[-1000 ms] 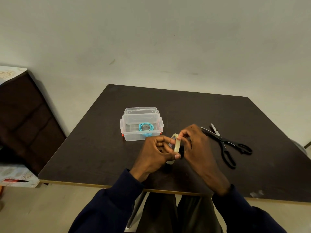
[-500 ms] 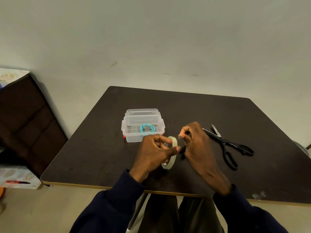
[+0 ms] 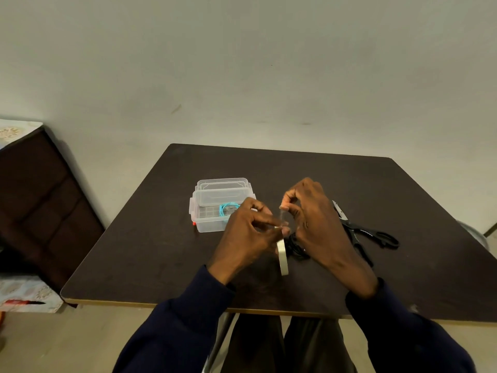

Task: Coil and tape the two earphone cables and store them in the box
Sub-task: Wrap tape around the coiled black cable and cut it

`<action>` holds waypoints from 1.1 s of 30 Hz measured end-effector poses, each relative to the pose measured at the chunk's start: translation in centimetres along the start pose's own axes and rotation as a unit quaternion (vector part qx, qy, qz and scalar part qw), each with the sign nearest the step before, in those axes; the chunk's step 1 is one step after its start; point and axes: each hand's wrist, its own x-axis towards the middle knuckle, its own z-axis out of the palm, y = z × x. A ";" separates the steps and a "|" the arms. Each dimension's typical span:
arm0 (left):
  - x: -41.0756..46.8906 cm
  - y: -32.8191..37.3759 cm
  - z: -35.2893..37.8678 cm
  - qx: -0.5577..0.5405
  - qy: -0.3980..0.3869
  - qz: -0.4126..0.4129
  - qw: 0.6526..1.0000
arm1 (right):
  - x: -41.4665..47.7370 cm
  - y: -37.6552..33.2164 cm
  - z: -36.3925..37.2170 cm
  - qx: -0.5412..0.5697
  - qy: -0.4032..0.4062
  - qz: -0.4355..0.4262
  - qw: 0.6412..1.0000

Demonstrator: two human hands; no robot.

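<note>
My left hand grips a pale roll of tape above the middle of the dark table. My right hand pinches the free end of the tape and holds a short clear strip stretched up from the roll. A black coiled earphone cable shows between the roll and my right palm, and I cannot tell whether it lies on the table or is held. A clear plastic box stands open behind my left hand with a coiled blue earphone cable inside.
The box's clear lid lies propped on its far edge. Black scissors lie on the table just right of my right hand. A dark cabinet stands left of the table, and the wall runs close behind.
My right hand has lifted away from the roll, drawing out a strip of tape. My left hand has turned the roll edge-on.
</note>
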 end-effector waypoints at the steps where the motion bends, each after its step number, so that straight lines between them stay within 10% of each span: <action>1: 0.2 0.0 0.0 0.050 0.006 0.019 0.999 | 0.1 0.1 0.0 -0.018 -0.005 0.003 1.000; 16: 3.1 -0.3 0.6 -0.017 -0.080 0.010 0.997 | -1.0 4.2 -4.0 0.025 -0.028 0.157 0.987; 23: 3.9 -0.6 0.5 0.084 -0.007 0.032 0.996 | -7.0 12.7 -8.6 -0.217 -0.293 0.392 0.845; 33: 4.5 -0.7 -0.1 0.097 -0.003 0.042 0.994 | -7.5 14.2 -4.9 -0.232 -0.265 0.332 0.875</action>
